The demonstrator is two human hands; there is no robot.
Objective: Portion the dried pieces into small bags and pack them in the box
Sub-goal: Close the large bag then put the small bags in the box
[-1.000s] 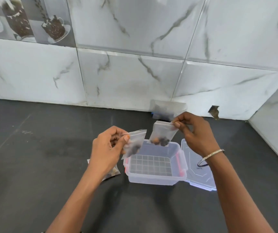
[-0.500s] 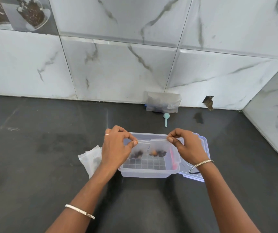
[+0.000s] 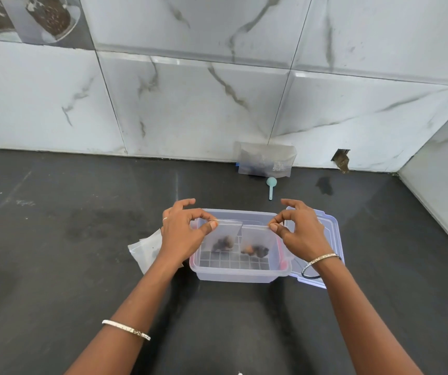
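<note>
The dark counter fills most of my view. On it sits the clear box, open, with its lid lying flat just beside it on the right. I have both hands over the box. My left hand pinches the top strip of the left small bag between thumb and forefinger, and my right hand pinches the right small bag the same way — the other fingers are lifted clear. Both bags hang side by side inside the box, their bottoms at or near the gridded floor (I cannot tell if they touch). They look feather-light, thin and limp, so I'd keep hold at the stiffer seal edge. A small clump of dried pieces weighs down each bag — likely brittle, so no squeezing.
</note>
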